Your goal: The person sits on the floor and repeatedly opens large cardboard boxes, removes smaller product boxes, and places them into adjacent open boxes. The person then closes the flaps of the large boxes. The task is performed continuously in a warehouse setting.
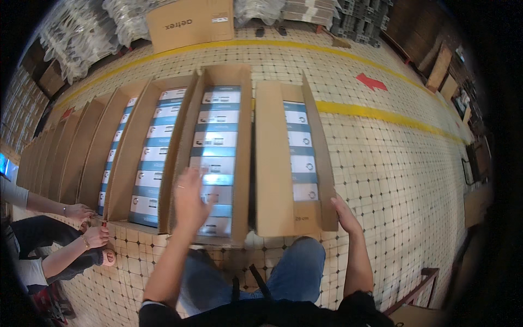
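Note:
An open long cardboard carton point(275, 163) stands in front of me, its left flap folded over the contents. Its right flap point(320, 158) stands up at a slant, and white-and-blue boxes point(302, 163) show in the gap between. My right hand point(347, 216) lies against the outer side of that flap near its front end, fingers stretched out. Over the carton to the left point(244, 163), my left hand point(192, 203) hovers above its row of white-and-blue boxes point(215, 180), slightly blurred. Its thumb is apart from the fingers and it holds nothing visible.
More open cartons point(122, 147) line up leftward. At lower left a co-worker's hands point(93, 236) are at a carton's front end. Wrapped pallets point(81, 38) and a large cardboard box point(190, 24) stand at the back. Yellow lines point(376, 113) and a red arrow point(371, 82) mark the tiled floor.

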### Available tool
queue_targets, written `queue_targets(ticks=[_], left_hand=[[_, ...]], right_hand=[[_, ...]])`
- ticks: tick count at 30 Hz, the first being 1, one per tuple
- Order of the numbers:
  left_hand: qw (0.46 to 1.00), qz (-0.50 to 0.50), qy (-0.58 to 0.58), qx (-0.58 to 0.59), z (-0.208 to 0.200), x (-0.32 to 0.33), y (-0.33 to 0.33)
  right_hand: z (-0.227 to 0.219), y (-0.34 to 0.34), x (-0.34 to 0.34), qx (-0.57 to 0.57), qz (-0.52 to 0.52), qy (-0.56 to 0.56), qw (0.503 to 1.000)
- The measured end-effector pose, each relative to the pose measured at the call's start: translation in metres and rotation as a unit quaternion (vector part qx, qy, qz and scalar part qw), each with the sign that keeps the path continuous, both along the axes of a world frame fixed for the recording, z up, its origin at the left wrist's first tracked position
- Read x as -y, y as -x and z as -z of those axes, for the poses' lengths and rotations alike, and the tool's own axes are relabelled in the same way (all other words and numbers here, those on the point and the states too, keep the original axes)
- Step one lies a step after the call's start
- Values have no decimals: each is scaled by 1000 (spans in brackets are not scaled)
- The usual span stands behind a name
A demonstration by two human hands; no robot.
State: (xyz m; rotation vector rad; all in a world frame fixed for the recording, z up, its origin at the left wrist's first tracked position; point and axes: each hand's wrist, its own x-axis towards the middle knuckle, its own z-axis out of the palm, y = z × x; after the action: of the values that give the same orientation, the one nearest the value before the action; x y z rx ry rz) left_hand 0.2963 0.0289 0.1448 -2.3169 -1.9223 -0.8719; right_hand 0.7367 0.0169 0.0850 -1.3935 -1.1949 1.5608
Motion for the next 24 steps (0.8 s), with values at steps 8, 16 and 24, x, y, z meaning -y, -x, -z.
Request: queue_targets(ticks=[8, 16, 24], left_hand=[[950, -16, 310, -37, 93, 79, -192], [959, -55, 159, 229, 127, 96, -169], [947, -145, 41, 282, 140, 109, -171]], right_hand=[[37, -63, -8, 64, -38, -66, 995], [20, -71, -4, 61, 24, 16, 998], [24, 25, 69, 333, 50, -250, 908]])
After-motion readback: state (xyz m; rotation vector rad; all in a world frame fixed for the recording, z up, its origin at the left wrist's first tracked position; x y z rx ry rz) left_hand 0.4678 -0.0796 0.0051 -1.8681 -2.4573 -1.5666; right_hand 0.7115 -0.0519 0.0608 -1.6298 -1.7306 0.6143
